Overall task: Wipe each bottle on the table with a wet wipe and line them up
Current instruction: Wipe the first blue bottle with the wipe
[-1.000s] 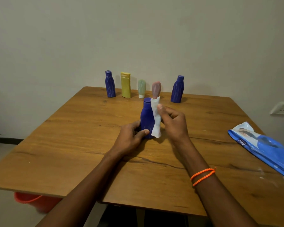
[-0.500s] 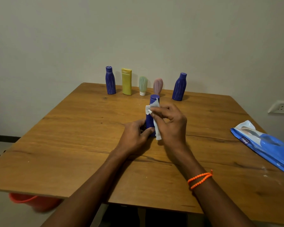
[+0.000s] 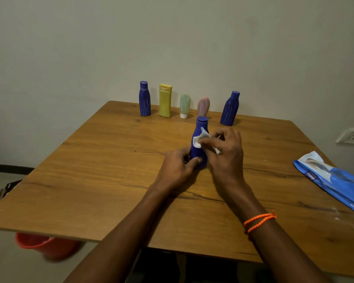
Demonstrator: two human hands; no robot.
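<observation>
Bottle [image 3: 198,144] upright on the table [image 3: 102,172], gripped low and wiped mid-body.

Left hand [image 3: 177,169] curls round the blue bottle's base — thumb across its front, fingers behind it. Right hand [image 3: 226,154] pinches a white wipe [image 3: 200,137] against the bottle's side, just above the left thumb; its other fingers are loosely curled. Beyond the fingertips, five bottles stand in a row at the far edge — blue [image 3: 144,99], yellow [image 3: 165,100], green [image 3: 185,106], pink [image 3: 203,106], blue [image 3: 230,108]. A wipes pack [image 3: 335,178] lies well right of the right hand.
</observation>
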